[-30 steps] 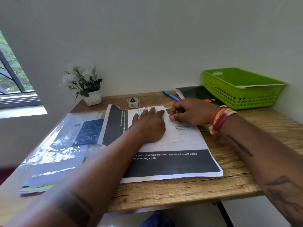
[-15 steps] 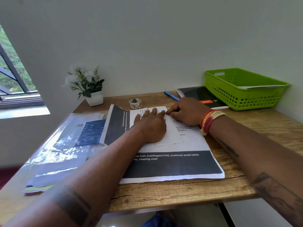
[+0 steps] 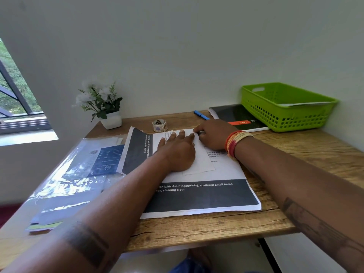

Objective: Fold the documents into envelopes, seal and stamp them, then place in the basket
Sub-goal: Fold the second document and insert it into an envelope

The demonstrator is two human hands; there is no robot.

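Both hands work one envelope [image 3: 199, 164] lying on printed sheets [image 3: 206, 194]: left hand [image 3: 178, 152] flat, fingers spread; right hand [image 3: 211, 134] curled, pinching its far edge (contents unclear). Loose sheets could slide, skewing the seal.

**Bare forearms, thread bracelets and dark tattoos**

Both arms are bare to the edge of the view, with no sleeves showing. The right hand [image 3: 211, 135] carries a thick stack of thread bracelets [image 3: 235, 141] at the wrist, in bands of orange, red and pale cream-yellow. A dark tattoo [image 3: 323, 231] with line work runs along the right forearm. The left hand [image 3: 178, 152] wears no ring or watch that can be seen. A broad dark tattooed band [image 3: 86, 243] crosses the left forearm. Blue fabric [image 3: 185, 265], blurred, shows at the bottom edge.
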